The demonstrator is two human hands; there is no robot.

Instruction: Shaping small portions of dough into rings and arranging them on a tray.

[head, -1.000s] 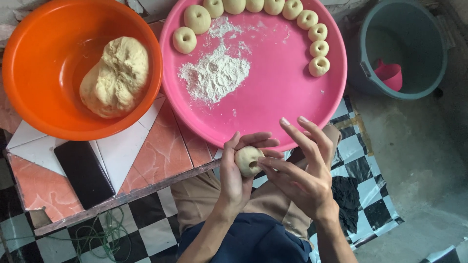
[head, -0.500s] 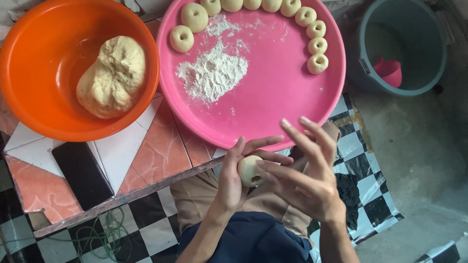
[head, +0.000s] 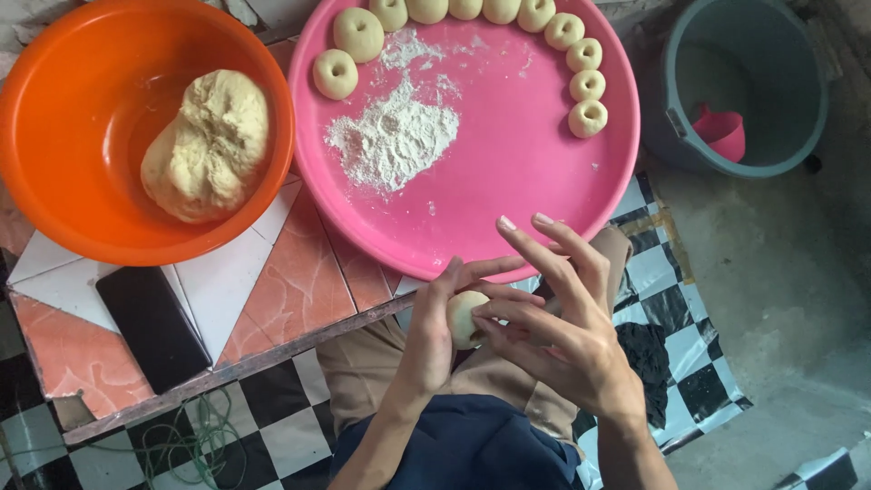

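Bare pink tray (head: 508, 195) floor lies open near the hands, flanked by a flour heap (head: 392, 138). Dough rings (head: 581, 86) crowd its far rim; an orange bowl (head: 54, 181) blocks the left.

Small dough ball (head: 464, 318) between left hand (head: 431, 336) and right hand (head: 567, 340), below pink tray (head: 508, 200).

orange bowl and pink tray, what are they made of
Orange bowl: likely plastic, smooth and glossy, with soft light glare on its inner wall. Pink tray: probably plastic too, uniform colour, slight sheen, thin rolled rim, dusted with white flour.
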